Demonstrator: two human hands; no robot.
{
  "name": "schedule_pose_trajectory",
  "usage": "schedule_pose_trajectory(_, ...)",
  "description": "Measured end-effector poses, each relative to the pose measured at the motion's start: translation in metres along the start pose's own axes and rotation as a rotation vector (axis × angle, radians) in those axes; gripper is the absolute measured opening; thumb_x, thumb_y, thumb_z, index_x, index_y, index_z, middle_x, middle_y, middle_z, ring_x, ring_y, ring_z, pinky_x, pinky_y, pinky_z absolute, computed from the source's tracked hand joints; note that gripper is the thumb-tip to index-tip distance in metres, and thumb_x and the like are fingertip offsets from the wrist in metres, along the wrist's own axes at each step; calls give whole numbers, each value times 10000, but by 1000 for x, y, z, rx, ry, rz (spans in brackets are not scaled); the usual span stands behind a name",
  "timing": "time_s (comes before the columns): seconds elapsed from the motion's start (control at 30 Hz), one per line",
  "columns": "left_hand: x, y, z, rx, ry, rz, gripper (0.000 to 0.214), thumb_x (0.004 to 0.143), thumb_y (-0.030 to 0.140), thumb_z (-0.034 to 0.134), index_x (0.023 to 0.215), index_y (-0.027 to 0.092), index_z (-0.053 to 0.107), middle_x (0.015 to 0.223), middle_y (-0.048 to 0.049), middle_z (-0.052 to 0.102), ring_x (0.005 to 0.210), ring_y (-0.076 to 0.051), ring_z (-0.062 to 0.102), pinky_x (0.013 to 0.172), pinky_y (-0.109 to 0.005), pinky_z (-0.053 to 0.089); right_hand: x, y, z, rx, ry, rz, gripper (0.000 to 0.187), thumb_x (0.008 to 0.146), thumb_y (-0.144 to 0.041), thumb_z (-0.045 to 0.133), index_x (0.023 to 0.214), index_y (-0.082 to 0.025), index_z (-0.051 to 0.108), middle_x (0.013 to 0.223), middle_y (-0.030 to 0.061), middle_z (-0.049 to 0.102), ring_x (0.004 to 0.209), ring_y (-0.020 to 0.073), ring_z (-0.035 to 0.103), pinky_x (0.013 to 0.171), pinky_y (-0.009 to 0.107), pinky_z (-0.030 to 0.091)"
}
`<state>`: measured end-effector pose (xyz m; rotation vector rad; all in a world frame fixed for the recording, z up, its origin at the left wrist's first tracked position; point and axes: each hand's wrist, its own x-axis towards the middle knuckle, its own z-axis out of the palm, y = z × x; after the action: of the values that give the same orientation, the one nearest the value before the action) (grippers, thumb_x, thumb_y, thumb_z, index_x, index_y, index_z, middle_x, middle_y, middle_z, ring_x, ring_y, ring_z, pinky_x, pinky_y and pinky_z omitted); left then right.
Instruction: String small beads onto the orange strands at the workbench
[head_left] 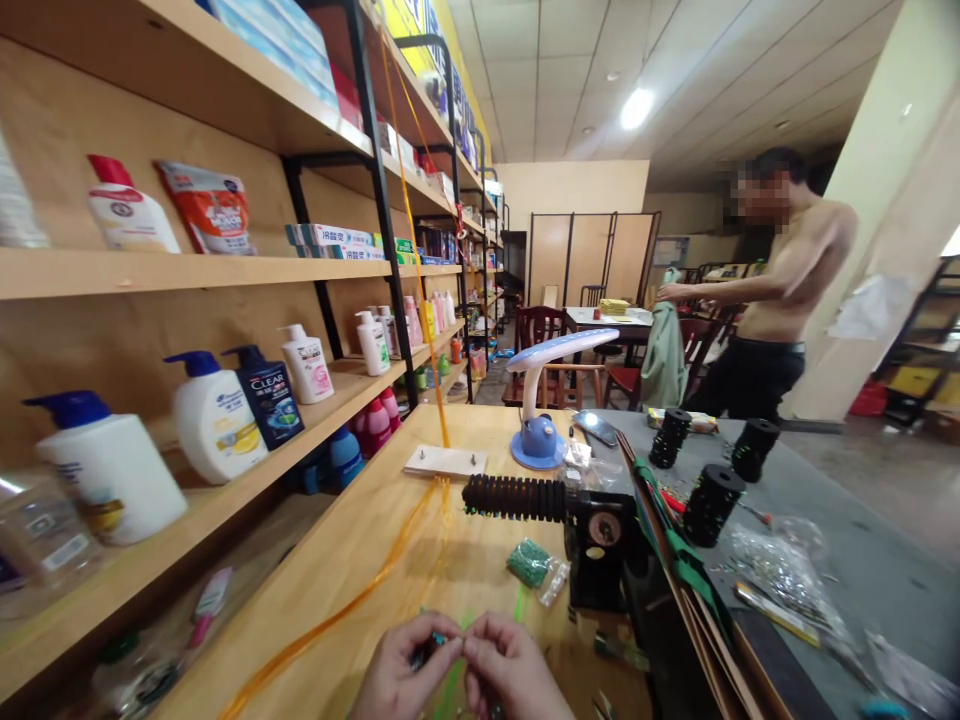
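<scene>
Both my hands sit close together at the bottom edge over a wooden table (375, 540). My left hand (397, 675) is curled and pinches a small dark and green piece (433, 642). My right hand (510, 670) is closed too, its fingertips meeting the left ones at that piece. Thin green strands (450, 690) run down between the hands. An orange strap (337, 615) lies across the table to the left of my hands and rises toward the shelves. A small bag of green beads (529, 562) lies just beyond my hands.
A black ribbed spindle (517, 497) sticks out of a black machine (600, 550). A blue desk lamp (541, 430) stands behind. Black spools (711, 503) and plastic bags lie on a grey table at right. Shelves of bottles (217, 420) line the left. A shirtless person (772, 300) stands far right.
</scene>
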<state>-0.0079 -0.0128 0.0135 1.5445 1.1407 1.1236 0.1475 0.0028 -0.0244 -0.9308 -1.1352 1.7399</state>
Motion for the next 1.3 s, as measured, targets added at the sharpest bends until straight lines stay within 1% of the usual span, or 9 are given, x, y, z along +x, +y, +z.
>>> schedule_pose_trajectory(0.13, 4, 13, 3, -61, 103, -25, 318, 739, 488, 732, 695, 174, 711, 639, -15, 650, 646, -188, 564, 624, -253, 430, -4, -6, -6, -45, 66, -97, 553, 580, -717, 738, 647, -189, 590, 462, -47, 583, 418, 93, 467, 460, 213, 360)
schedule_pose_trajectory(0.3, 9, 28, 5, -157, 160, -68, 322, 700, 472, 769, 668, 165, 679, 586, 18, 575, 599, -157, 499, 583, -238, 395, -11, -22, -14, -314, 214, -361, 459, 688, -650, 727, 777, -203, 782, 826, 92, 748, 841, 263, 643, 759, 341, 462)
schedule_pose_trajectory(0.4, 10, 33, 10, -128, 140, -39, 281, 722, 428, 759, 671, 161, 689, 624, -6, 621, 633, -172, 533, 612, -246, 412, -11, -23, -12, -123, 115, -289, 481, 712, -648, 713, 932, -222, 744, 855, 72, 752, 597, 176, 619, 540, 281, 461)
schedule_pose_trajectory(0.5, 10, 30, 15, -109, 123, -8, 237, 760, 382, 731, 682, 162, 691, 631, -17, 643, 644, -186, 566, 624, -256, 433, -10, -20, -9, 20, 30, -198, 476, 690, -639, 740, 869, -203, 672, 703, 4, 690, 378, 67, 444, 375, 202, 347)
schedule_pose_trajectory(0.77, 7, 2, 18, -175, 38, -137, 203, 693, 210, 767, 887, 157, 738, 885, -45, 739, 704, -178, 609, 685, -269, 463, -8, -16, -16, 127, 122, -171, 484, 667, -613, 775, 699, -201, 523, 453, -101, 479, 348, 29, 310, 343, 152, 208)
schedule_pose_trajectory(0.93, 5, -7, 23, -318, -58, -172, 266, 690, 290, 804, 910, 152, 747, 954, -94, 756, 953, -260, 649, 874, -332, 461, -8, -14, -16, 213, 104, -175, 462, 695, -583, 770, 711, -207, 502, 449, -104, 479, 333, 24, 286, 330, 151, 176)
schedule_pose_trajectory(1.07, 7, -9, 27, -372, -120, -189, 316, 675, 407, 818, 815, 143, 718, 779, -58, 727, 707, -178, 626, 668, -266, 455, -8, -12, -15, 253, 127, -181, 470, 676, -582, 785, 718, -213, 496, 449, -108, 475, 328, 21, 273, 326, 149, 169)
schedule_pose_trajectory(1.17, 8, -9, 27, -364, -125, -268, 342, 647, 444, 823, 713, 152, 657, 597, 19, 640, 437, -65, 407, 449, -208, 282, -9, -13, -15, 252, 146, -182, 478, 662, -590, 789, 727, -216, 499, 452, -107, 476, 326, 21, 267, 325, 151, 159)
schedule_pose_trajectory(1.3, 9, -7, 26, -410, -63, -300, 350, 596, 410, 852, 705, 161, 630, 536, 61, 572, 397, -41, 313, 405, -206, 181, -12, -21, -16, 186, 179, -197, 498, 642, -614, 791, 700, -207, 510, 511, -79, 521, 374, 36, 327, 351, 155, 216)
